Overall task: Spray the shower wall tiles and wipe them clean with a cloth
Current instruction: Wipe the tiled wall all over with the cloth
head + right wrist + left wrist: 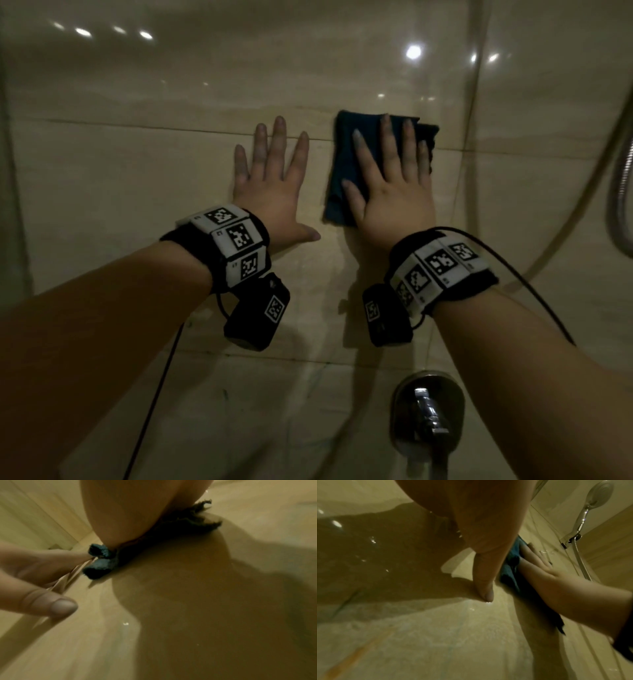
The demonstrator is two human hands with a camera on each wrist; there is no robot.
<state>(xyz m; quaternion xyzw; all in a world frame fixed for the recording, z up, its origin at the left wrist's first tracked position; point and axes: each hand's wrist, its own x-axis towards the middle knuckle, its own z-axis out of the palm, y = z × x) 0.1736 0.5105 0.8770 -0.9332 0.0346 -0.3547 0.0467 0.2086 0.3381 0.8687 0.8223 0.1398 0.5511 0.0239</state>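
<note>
A dark blue folded cloth (346,164) lies flat against the glossy beige wall tiles (137,178). My right hand (390,178) presses it to the wall with straight, spread fingers. My left hand (274,178) rests flat on the bare tile just left of the cloth, fingers straight. In the left wrist view the left thumb (485,585) touches the wet tile, with the cloth (510,572) and right hand (544,577) beyond it. The right wrist view shows the cloth's edge (101,563) sticking out from under my palm. No spray bottle is in view.
A chrome mixer tap (428,411) juts from the wall below my right arm. A metal shower hose (620,192) hangs at the right edge. The chrome shower head (597,497) sits in its wall holder to the right. Water droplets dot the tiles.
</note>
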